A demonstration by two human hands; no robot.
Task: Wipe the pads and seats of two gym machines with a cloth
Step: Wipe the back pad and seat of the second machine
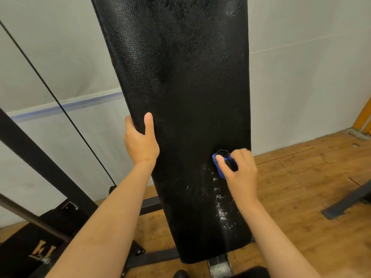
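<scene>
Black pebbled pad (pixel 180 97) — long, inclined, glossy; white streaks (pixel 220 207) near lower-right edge.

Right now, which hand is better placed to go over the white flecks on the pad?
Right. The right hand holds the blue and black tool over the pad on its right side, just above the white flecks. The left hand grips the pad's left edge, farther from them.

Head-worn view, close, downward over pad (pixel 190 97)
</scene>
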